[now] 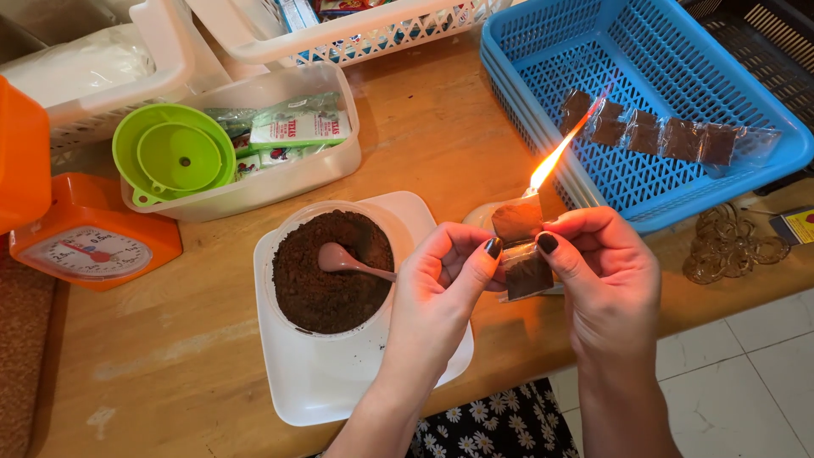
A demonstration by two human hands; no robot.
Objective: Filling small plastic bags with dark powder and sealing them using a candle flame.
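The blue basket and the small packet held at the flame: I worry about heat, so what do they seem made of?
The blue basket looks like moulded plastic: glossy, uniform lattice walls. The packet, pinched by left hand and right hand, seems thin clear plastic film over brown powder.

Left of the hands a round tub of brown powder (326,276) with a pink spoon (343,259) lying in it sits on a white tray (314,386) on the wooden counter (161,348). Farther left stands an orange kitchen scale (89,237), and beyond the tub a clear plastic box (292,174) holds green funnels (174,157) and small packets. Up and to the right of the hands a blue mesh basket (746,93) holds a row of filled brown sachets (653,134), with white baskets (339,34) at the counter's far edge.
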